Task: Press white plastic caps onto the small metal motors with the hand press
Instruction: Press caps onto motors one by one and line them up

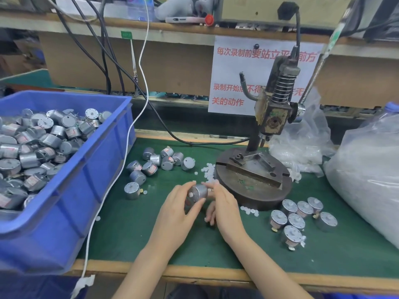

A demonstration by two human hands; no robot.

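Both hands hold one small metal motor (199,191) just above the green mat, in front of the hand press (254,178). My left hand (179,210) grips its body from the left, thumb under it. My right hand (224,203) touches its right side with the fingertips. A white cap sits on the motor's shaft at the left face. Loose white caps (208,169) lie beside the press base. Several bare motors (159,161) lie at the mat's left, and several capped motors (299,216) stand at the right.
A blue bin (103,160) full of motors stands at the left. Plastic bags (364,173) of white parts fill the right side. A white cable (121,165) runs down past the bin. The press lever (315,70) rises at the upper right.
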